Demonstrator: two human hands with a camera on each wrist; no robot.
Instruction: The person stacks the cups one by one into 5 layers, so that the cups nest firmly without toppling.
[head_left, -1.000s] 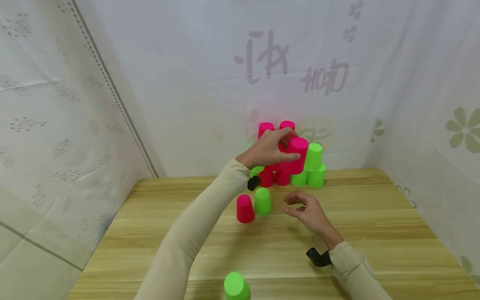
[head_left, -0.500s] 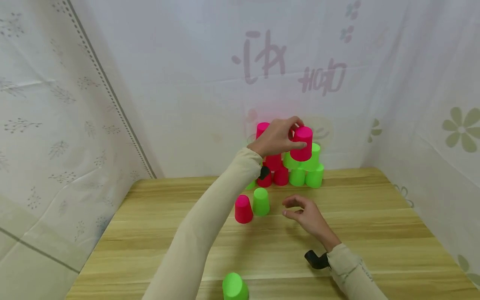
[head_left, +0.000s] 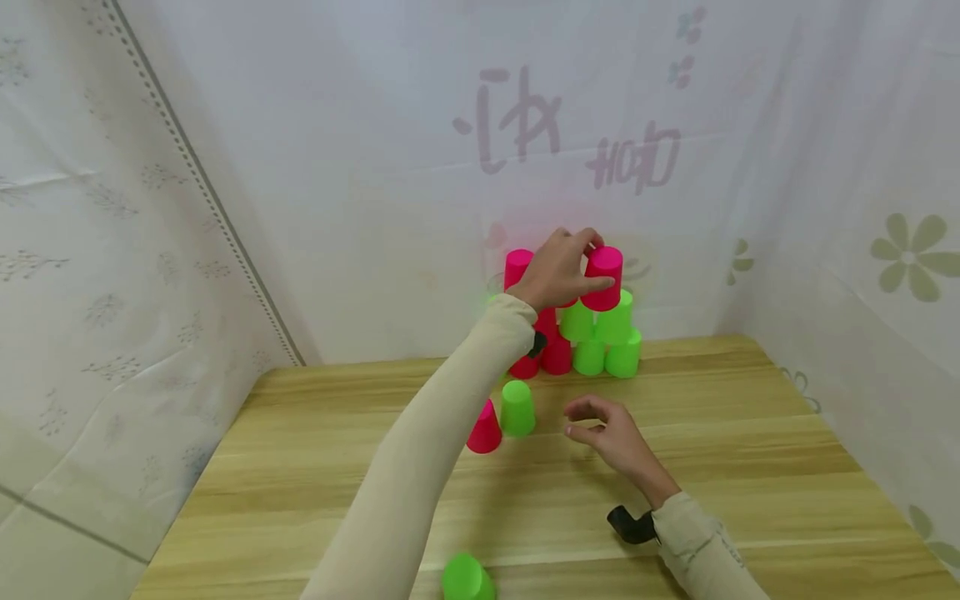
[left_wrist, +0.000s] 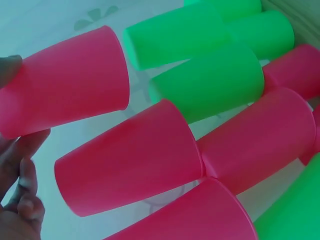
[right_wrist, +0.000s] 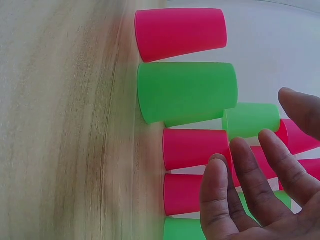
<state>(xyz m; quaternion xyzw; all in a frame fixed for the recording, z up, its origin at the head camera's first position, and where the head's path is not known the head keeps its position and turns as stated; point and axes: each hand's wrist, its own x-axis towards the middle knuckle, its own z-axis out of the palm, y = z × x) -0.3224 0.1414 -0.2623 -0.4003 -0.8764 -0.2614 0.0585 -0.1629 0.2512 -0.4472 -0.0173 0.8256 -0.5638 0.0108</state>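
My left hand (head_left: 558, 271) holds an upside-down pink cup (head_left: 603, 283) between thumb and fingers. Below that cup stands a stack of upside-down pink and green cups against the back cloth; two upper green cups (head_left: 617, 321) lie right under it. In the left wrist view, the held cup (left_wrist: 70, 80) is close to a green cup (left_wrist: 175, 35), and another pink cup (left_wrist: 130, 160) sits beside it in the top row. Lower right, my right hand (head_left: 618, 442) hovers over the table with fingers loosely bent, holding nothing. My left hand and forearm hide part of the stack.
In front of the stack stand a loose green cup (head_left: 518, 408) and a pink cup (head_left: 484, 429), the latter partly behind my left sleeve. Another green cup (head_left: 467, 577) stands at the near edge of the wooden table (head_left: 300, 467). Patterned cloth (head_left: 360, 208) encloses the back and sides.
My left hand has carried the pink cup up and slightly right, from in front of the stack to above its green cups. The right hand has stayed nearly still.
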